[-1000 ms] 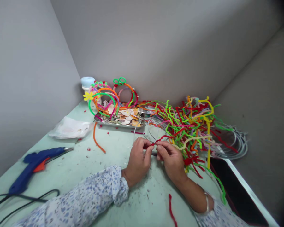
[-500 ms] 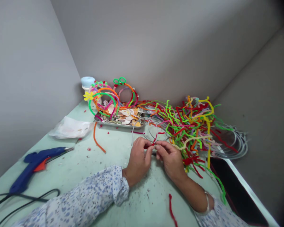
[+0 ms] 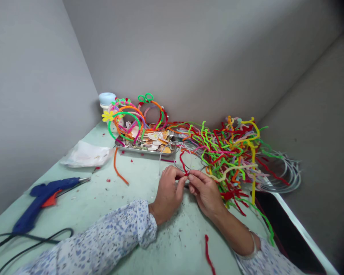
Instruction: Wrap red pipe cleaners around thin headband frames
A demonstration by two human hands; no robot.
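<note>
A red pipe cleaner (image 3: 183, 162) is pinched between the fingertips of my left hand (image 3: 168, 193) and my right hand (image 3: 208, 194), which almost meet over the table. One end of it sticks up from the fingers and bends at the top. Thin grey hoops (image 3: 161, 156) show just behind the fingertips; whether my fingers also grip one of them, I cannot tell. Nearer to me, a loose red pipe cleaner (image 3: 208, 254) lies on the table.
Pipe-cleaner-wrapped headbands (image 3: 128, 114) lean over a metal tray (image 3: 143, 152) of shells. A colourful pipe cleaner heap (image 3: 218, 149) lies right, beside clear hoops (image 3: 294, 179). Leftward are a blue glue gun (image 3: 37, 206), its cord and a plastic bag (image 3: 86, 154). A dark panel (image 3: 286, 229) borders the right.
The free end of the red pipe cleaner now stands higher and tilts left, where before it leaned right. My hands stay pinched together at nearly the same spot.
</note>
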